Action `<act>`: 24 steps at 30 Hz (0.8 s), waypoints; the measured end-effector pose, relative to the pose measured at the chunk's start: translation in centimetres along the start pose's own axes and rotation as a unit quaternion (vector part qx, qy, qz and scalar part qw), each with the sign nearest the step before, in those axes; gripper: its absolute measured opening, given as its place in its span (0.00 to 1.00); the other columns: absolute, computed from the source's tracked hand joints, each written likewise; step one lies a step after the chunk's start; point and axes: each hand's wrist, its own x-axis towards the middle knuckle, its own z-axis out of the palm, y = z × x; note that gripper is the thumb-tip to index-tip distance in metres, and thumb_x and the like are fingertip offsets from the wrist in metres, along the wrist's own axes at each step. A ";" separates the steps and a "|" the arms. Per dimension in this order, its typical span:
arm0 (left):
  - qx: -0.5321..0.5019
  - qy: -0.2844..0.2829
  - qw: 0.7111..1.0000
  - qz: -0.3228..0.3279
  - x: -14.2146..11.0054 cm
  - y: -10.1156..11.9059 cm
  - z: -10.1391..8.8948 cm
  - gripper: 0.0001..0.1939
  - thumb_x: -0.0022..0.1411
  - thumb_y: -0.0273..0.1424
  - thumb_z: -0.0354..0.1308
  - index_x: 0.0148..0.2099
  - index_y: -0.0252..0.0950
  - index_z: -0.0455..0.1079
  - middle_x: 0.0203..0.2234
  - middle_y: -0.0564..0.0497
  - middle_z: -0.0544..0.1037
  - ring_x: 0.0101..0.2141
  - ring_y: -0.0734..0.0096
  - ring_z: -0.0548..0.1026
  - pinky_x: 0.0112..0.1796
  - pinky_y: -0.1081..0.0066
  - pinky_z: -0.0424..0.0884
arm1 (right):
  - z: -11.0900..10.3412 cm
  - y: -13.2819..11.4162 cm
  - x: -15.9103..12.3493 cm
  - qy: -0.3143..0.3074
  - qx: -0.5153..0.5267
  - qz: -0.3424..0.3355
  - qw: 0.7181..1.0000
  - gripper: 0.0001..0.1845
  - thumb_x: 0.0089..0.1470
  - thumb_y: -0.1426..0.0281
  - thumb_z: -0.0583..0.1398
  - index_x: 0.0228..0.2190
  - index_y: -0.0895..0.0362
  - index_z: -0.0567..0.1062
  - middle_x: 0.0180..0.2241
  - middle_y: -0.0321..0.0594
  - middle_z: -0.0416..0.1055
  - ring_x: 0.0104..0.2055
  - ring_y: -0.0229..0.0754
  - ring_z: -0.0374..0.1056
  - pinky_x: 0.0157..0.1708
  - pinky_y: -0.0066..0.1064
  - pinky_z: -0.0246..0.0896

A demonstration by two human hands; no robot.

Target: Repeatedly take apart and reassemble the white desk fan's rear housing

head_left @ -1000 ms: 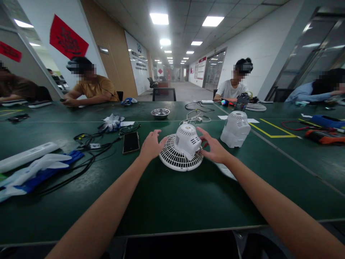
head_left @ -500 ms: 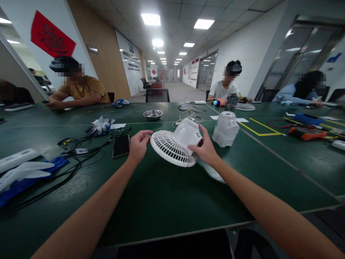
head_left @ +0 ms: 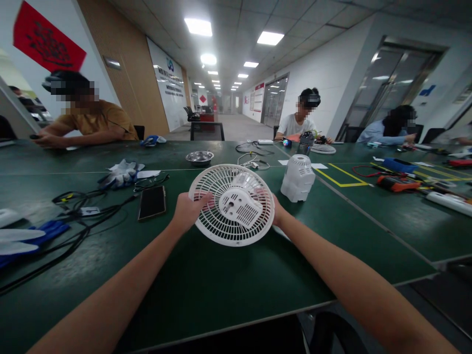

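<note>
1. White fan grille (head_left: 233, 204) is held tilted over the green table (head_left: 228, 285).
2. The left hand (head_left: 187, 210) grips its rim, thumb across the slats.
3. The right hand (head_left: 279, 212), partly hidden behind it, holds the opposite side.
4. A white housing (head_left: 298, 179) stands nearby, right; a phone (head_left: 152, 202) lies left.

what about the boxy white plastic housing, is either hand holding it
No, that housing stands on the green table, while left hand and right hand hold the round white slotted plastic grille.
</note>
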 end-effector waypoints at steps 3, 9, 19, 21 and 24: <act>0.017 -0.014 1.000 -0.011 0.0 0.2 0.0 0.14 0.54 0.38 0.68 0.36 0.31 0.78 0.28 0.46 0.83 0.30 0.58 0.82 0.35 0.59 0.81 | -2.8 1.5 0.7 0.172 -0.113 0.073 0.976 0.36 0.51 0.49 0.60 0.54 0.55 0.61 0.39 0.46 0.75 0.43 0.55 0.73 0.47 0.49 0.67; 0.012 0.018 0.999 -0.035 1.1 -1.7 -0.7 0.13 0.54 0.36 0.68 0.37 0.30 0.77 0.29 0.44 0.83 0.29 0.59 0.82 0.35 0.60 0.80 | -5.7 3.6 0.9 0.248 -0.360 0.147 0.888 0.35 0.48 0.54 0.64 0.51 0.62 0.62 0.42 0.58 0.75 0.44 0.61 0.73 0.45 0.48 0.67; 0.040 0.049 0.996 -0.059 1.9 -2.1 -2.1 0.12 0.56 0.34 0.67 0.38 0.31 0.76 0.31 0.42 0.83 0.30 0.59 0.82 0.35 0.60 0.80 | -7.0 1.1 0.6 0.354 -0.397 0.026 0.846 0.12 0.52 0.64 0.60 0.38 0.56 0.71 0.44 0.52 0.69 0.51 0.56 0.66 0.52 0.48 0.61; 0.048 0.047 0.996 -0.057 2.0 -2.2 -2.1 0.12 0.57 0.35 0.67 0.38 0.31 0.76 0.31 0.43 0.83 0.30 0.59 0.82 0.35 0.60 0.80 | -7.8 0.8 0.6 0.457 -0.385 0.002 0.802 0.20 0.48 0.65 0.61 0.45 0.57 0.70 0.52 0.54 0.64 0.58 0.58 0.60 0.57 0.50 0.56; 0.048 0.045 0.996 -0.059 2.0 -2.3 -2.2 0.12 0.57 0.35 0.66 0.38 0.31 0.76 0.31 0.43 0.83 0.30 0.59 0.82 0.34 0.60 0.80 | -8.7 2.1 0.6 0.510 -0.332 0.080 0.790 0.38 0.42 0.67 0.64 0.55 0.56 0.63 0.58 0.57 0.60 0.61 0.63 0.57 0.57 0.54 0.54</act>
